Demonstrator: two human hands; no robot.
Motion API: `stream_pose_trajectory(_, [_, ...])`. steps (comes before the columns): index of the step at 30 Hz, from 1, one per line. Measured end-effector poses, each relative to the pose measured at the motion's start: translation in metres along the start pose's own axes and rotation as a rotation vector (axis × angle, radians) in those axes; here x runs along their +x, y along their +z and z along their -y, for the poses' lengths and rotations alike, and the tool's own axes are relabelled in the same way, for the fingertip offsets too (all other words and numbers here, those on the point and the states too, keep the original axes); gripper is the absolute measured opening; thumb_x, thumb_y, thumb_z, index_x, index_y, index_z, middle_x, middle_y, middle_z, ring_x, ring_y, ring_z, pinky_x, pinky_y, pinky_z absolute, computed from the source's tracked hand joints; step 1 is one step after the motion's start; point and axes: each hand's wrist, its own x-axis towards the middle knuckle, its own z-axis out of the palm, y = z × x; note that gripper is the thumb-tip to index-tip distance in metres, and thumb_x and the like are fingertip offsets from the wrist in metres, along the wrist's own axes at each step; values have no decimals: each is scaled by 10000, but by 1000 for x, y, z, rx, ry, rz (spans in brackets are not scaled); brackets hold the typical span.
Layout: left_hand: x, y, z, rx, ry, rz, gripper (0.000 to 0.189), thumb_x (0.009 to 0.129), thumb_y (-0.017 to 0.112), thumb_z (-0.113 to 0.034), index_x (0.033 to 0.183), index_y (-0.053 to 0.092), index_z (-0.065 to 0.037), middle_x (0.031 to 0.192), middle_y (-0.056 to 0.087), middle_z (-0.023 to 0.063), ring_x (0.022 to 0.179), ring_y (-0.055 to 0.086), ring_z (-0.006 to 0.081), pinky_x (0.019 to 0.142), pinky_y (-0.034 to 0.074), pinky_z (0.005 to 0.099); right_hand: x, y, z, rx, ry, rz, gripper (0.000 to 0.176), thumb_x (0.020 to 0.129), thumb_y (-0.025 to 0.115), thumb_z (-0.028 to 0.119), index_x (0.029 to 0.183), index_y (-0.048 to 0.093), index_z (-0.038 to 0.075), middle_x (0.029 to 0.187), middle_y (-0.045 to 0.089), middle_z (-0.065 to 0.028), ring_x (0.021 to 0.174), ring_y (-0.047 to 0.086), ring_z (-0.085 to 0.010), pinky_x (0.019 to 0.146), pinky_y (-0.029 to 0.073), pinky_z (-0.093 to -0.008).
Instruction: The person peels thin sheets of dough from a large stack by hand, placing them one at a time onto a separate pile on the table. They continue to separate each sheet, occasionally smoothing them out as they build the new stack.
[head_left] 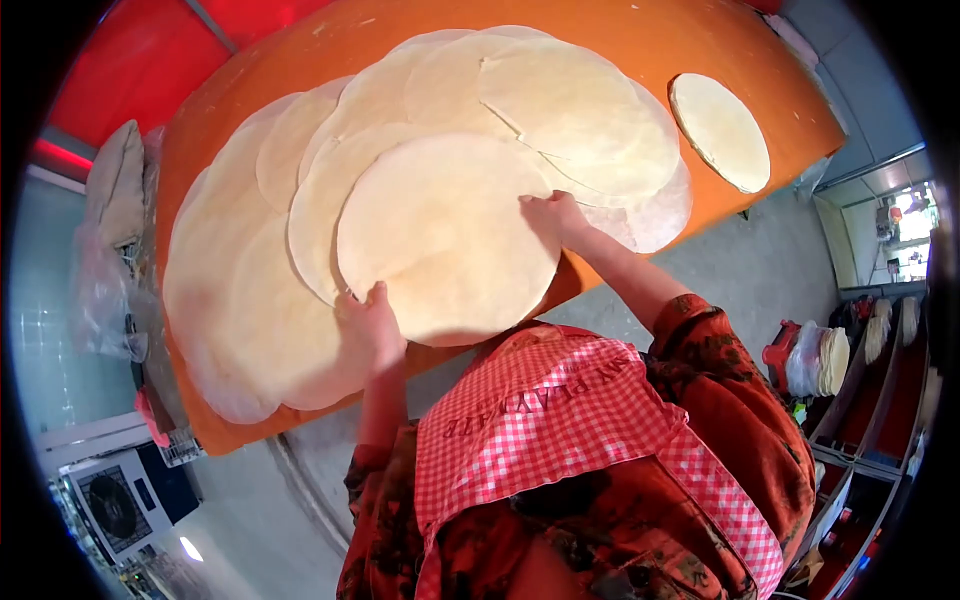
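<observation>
Round dough sheet point(450, 230), centre of frame: edges pinched by left hand point(370, 322) and right hand point(558, 217), overlapping layered sheets point(240, 300). Step, apparently: positioning. Next move seemingly calls for level, even support.

Looks like a bakery workshop, judging by overlapping flatbread rounds point(450, 230), an orange desk point(690, 40) and a gingham apron point(540, 425).

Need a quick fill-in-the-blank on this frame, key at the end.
1. The tabletop is coloured ____.
2. At the edge of the front sheet, the left hand sits ____ in the picture than the right hand.
3. The lone sheet lies toward the picture's ____ side.
4. The apron is checked in white and ____.

Missing words: orange; lower; right; red.
</observation>
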Motion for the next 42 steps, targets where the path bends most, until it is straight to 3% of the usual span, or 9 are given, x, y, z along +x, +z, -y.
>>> stream_pose_trajectory(6, [51,-13,21,-564,-86,316,456,797,640,-27,1213,461,30,1231,528,168,1064,563,262,901,463,351,-48,-73,-85,-3017,-842,-89,274,802,681,77,1043,603,-28,931,670,-126,842,662,-221,742,542,-354])
stream_pose_trajectory(11, [58,-66,-17,-1193,-323,489,395,862,599,-88,1236,516,7,1219,574,133,1113,564,279,939,460,396,-84,-150,-50,-2701,-641,38,411,855,599,32,1247,490,-26,1185,607,-156,1055,612,-248,886,525,-379])
stream_pose_trajectory(14, [38,-63,47,269,673,339,383,890,598,-116,1241,519,17,1225,579,121,1124,558,281,953,455,426,-87,-148,-39,-2641,-407,-124,405,939,520,179,1299,476,-1,1236,594,-119,1128,567,-227,965,464,-372])
stream_pose_trajectory(18, [48,-30,87,-800,-350,418,406,859,609,-93,1224,514,58,1213,563,155,1114,560,267,927,487,411,-67,-112,-71,-2454,-640,-198,416,964,458,221,1320,485,8,1282,566,-99,1158,548,-246,964,477,-370])
stream_pose_trajectory(28, [28,-34,15,-690,-187,268,411,853,635,-117,1203,527,69,1202,577,152,1068,582,255,897,502,374,-44,-110,-61,-2941,-820,20,366,826,675,47,1174,592,-32,1040,654,-99,901,642,-191,791,519,-322])
stream_pose_trajectory(33, [62,-24,40,-604,-223,138,411,810,726,-194,1085,584,76,1060,629,172,914,633,219,776,541,354,-57,-100,-67,-2770,-344,12,328,922,481,138,1220,562,28,1168,615,-93,1068,592,-230,841,508,-383])
stream_pose_trajectory(35, [59,-21,35,-448,-209,149,427,808,728,-196,1096,573,79,1046,627,185,889,639,222,758,544,351,-9,-70,-22,-3821,-837,-116,272,926,484,164,1172,568,82,1133,622,-48,1064,595,-218,855,495,-335])
stream_pose_trajectory(37, [63,-17,38,-275,-167,83,431,811,722,-193,1104,562,80,1039,623,196,874,641,233,743,546,352,8,-67,-8,-4093,-1223,-264,236,929,494,212,1128,568,109,1092,623,-16,1048,595,-199,834,490,-311])
stream_pose_trajectory(42, [60,-17,42,-541,-206,152,375,813,675,-113,1112,536,66,1066,610,190,919,622,282,777,532,384,-8,-80,-26,-3309,-1130,-220,274,926,523,332,1058,560,94,998,608,20,979,584,-147,743,478,-312])
